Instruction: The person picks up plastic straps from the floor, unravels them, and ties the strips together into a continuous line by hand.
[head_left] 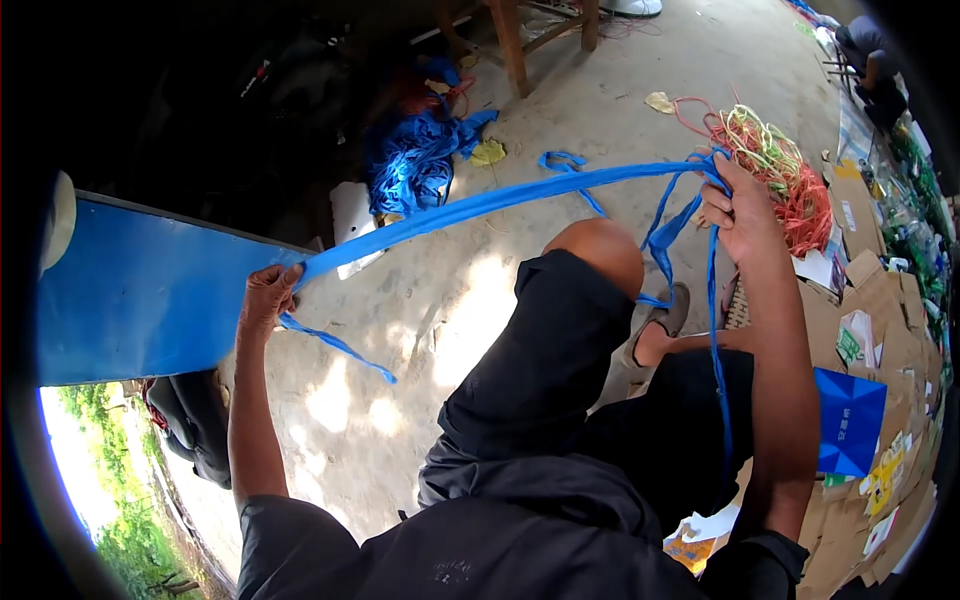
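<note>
Grey floor [690, 50]; blue heap [412, 165] at eleven o'clock. Left hand [268, 296] at nine, right hand [738, 208] at two, both pinching blue strip [480, 204].

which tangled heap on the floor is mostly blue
The blue heap near the wooden legs, beyond the stretched strip; the other tangle, past the right hand, is red and yellow-green.

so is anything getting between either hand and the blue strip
Nothing visible does: the left hand and the right hand both grip the blue strip directly. The bare knee appears below the stretched span, not across it.
</note>
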